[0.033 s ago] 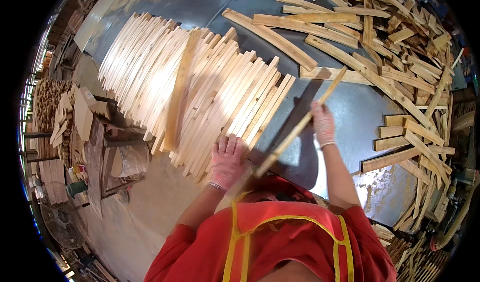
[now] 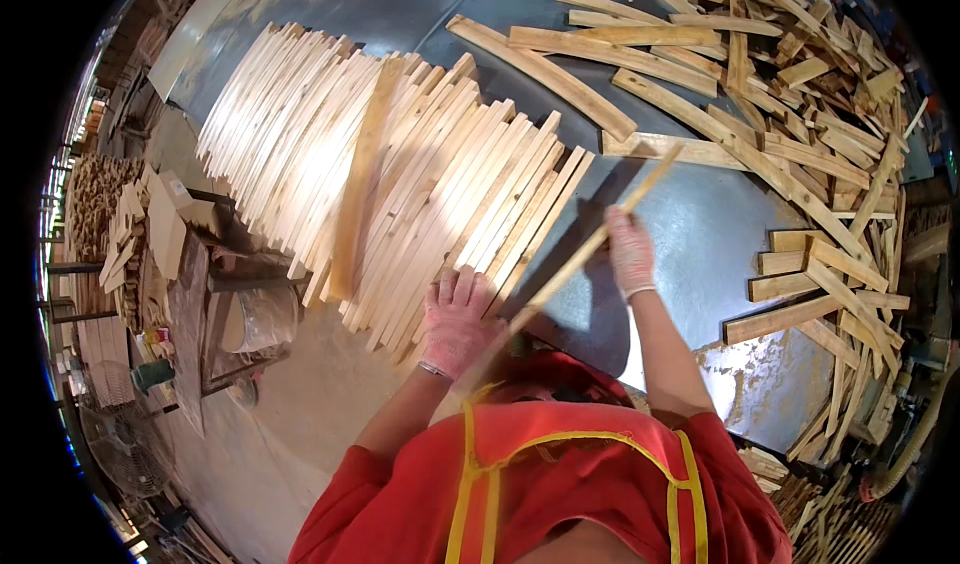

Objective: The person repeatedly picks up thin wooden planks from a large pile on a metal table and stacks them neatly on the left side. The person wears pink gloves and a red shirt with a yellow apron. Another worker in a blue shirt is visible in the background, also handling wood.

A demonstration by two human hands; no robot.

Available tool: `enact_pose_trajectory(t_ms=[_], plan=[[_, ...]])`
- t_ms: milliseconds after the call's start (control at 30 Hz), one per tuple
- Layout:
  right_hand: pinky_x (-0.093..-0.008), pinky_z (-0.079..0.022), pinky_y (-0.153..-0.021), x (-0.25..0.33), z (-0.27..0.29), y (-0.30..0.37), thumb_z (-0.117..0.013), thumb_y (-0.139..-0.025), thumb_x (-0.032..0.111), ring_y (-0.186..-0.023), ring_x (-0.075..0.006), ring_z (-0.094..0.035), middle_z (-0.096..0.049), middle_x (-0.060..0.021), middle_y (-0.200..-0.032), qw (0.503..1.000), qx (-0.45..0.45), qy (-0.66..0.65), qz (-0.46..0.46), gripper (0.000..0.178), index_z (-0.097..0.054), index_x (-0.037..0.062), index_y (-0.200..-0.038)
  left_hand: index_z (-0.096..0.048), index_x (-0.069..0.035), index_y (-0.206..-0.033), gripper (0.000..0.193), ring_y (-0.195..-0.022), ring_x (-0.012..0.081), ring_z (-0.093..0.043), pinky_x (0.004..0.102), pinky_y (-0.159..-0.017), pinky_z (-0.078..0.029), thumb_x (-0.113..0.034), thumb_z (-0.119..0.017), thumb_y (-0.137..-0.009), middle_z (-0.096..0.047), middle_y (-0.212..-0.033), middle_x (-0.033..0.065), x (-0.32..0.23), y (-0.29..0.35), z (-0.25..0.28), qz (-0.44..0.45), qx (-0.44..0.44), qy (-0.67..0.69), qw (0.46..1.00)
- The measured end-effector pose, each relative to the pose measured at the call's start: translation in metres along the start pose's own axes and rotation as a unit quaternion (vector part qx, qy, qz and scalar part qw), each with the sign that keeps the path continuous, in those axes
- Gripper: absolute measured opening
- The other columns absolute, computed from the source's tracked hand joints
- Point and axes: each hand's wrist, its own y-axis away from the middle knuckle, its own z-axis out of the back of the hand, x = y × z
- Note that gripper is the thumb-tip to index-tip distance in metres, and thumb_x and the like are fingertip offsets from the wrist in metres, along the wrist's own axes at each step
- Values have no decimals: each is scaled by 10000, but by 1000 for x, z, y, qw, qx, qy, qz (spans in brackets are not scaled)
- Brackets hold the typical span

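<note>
The left hand (image 2: 457, 319), gloved, lies palm down with its fingers extended and slightly parted, touching the near ends of the row (image 2: 450, 189) of sticks that spreads ahead and to its left. The gloved right hand (image 2: 631, 251) is closed around a single stick (image 2: 565, 276), which slants from beyond that hand down toward the left; its near end blurs beside the left thumb, and whether they touch cannot be told. Loose boards (image 2: 775, 189) lie to the right hand's right.
</note>
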Motion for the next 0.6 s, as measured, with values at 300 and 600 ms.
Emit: enact_pose_trajectory(t_ms=[300,600], plan=[[-469,-528,-965,102,-51,-23,-565,-991,408,-1113,-402,-678,-734,-207,-1126,913,52,300,271,415,-713,65,-1170,-501,-160,-1420,817,-1362,369,-418,574,-1180,-310,-481,-848,-754,-443,-1415,121,3,8,-4,-86,-87,48,991],[-341,-514,-796,158,-68,-46,-634,-1008,346,-827,-193,-665,-715,-57,-857,975,174,-25,139,361,-745,10,-1077,-595,-134,-1406,590,-1018,335,-649,486,-872,-546,-438,-716,-915,-641,-1105,130,11,-47,-1,72,-68,25,995]])
